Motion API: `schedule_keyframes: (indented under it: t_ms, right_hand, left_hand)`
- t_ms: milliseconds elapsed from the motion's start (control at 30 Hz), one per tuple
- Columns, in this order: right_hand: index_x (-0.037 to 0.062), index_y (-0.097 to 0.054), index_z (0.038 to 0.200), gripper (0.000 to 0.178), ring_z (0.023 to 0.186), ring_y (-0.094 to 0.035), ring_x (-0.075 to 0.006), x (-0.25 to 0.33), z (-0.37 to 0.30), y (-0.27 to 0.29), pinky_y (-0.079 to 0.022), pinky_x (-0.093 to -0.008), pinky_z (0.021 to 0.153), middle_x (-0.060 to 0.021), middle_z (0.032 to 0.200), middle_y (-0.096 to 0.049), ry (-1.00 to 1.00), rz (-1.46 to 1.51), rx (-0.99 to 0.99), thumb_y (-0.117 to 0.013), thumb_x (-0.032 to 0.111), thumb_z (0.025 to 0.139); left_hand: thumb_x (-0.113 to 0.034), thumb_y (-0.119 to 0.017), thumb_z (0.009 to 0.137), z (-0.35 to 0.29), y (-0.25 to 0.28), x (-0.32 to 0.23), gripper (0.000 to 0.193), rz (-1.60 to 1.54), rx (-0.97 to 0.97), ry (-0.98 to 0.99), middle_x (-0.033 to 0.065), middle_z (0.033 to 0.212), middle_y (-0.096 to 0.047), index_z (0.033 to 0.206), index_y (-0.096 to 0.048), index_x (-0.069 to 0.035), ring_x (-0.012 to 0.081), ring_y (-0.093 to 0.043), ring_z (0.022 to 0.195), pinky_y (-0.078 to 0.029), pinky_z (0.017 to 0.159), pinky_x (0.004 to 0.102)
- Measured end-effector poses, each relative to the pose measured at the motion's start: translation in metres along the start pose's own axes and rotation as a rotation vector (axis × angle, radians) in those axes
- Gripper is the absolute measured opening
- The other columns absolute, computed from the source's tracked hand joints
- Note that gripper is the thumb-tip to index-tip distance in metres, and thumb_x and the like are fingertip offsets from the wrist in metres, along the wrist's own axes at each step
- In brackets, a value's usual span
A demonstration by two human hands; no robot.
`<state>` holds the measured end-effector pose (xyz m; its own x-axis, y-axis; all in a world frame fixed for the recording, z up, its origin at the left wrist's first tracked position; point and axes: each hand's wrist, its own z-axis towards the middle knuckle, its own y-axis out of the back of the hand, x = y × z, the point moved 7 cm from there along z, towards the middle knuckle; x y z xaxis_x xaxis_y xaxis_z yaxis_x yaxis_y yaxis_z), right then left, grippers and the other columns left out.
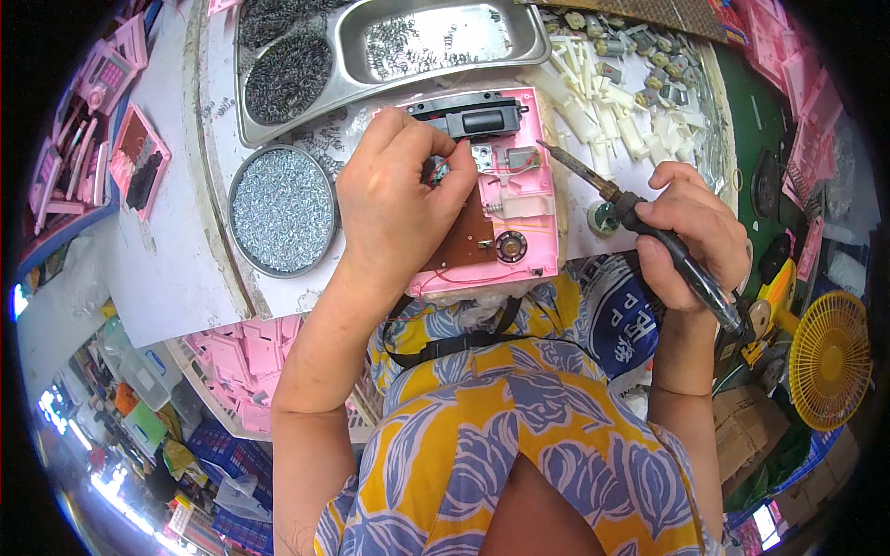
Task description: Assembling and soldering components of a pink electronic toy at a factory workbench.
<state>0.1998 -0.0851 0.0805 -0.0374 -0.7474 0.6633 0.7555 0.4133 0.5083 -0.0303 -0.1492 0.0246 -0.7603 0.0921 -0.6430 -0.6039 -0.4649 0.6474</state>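
My right hand (691,236) is wrapped round the dark handle of a soldering iron (584,172), whose tip points up and left by the right edge of a pink plastic housing (545,227). Over the housing's left side, my left hand (399,195) is closed in a pinch; what its fingertips hold is hidden. Inside the housing are a brown circuit board (456,248), a small round speaker (511,246), a grey motor (522,158) and thin wires. A long black plastic part (482,119) lies across its far end.
A round tin of small silver screws (283,211) stands left of the housing. Behind are a metal tray (350,82) with springs, and a heap of white plastic parts (612,116) and small motors. A small jar (603,219) sits near the iron; a yellow fan (828,360) stands right.
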Motion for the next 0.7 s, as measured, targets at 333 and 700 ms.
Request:
schedule_keyframes:
  t_ms: [333, 700]
  right_hand:
    - [-0.0041, -0.07, 0.096, 0.025, 0.056, -0.056, -0.0215, -0.004, 0.0, 0.007, -0.053, -0.0377, 0.068, -0.0099, 0.07, -0.065, 0.026, 0.011, -0.034, -0.077, -0.001, 0.073]
    - [-0.0077, -0.07, 0.101, 0.028, 0.069, -0.062, -0.0232, -0.005, -0.01, 0.033, -0.05, -0.0318, 0.064, -0.0128, 0.076, -0.066, -0.012, -0.011, -0.091, -0.075, -0.002, 0.073]
  left_hand:
    - [-0.005, -0.08, 0.074, 0.002, 0.002, -0.006, 0.013, 0.081, 0.022, 0.015, 0.0054, 0.073, -0.056, 0.075, -0.066, -0.005, 0.0191, -0.056, 0.059, -0.045, 0.052, 0.0333]
    - [-0.011, -0.077, 0.078, -0.015, -0.017, -0.074, 0.014, 0.107, 0.553, -0.31, 0.0063, 0.077, -0.057, 0.082, -0.064, -0.007, 0.0247, -0.06, 0.064, -0.049, 0.056, 0.0381]
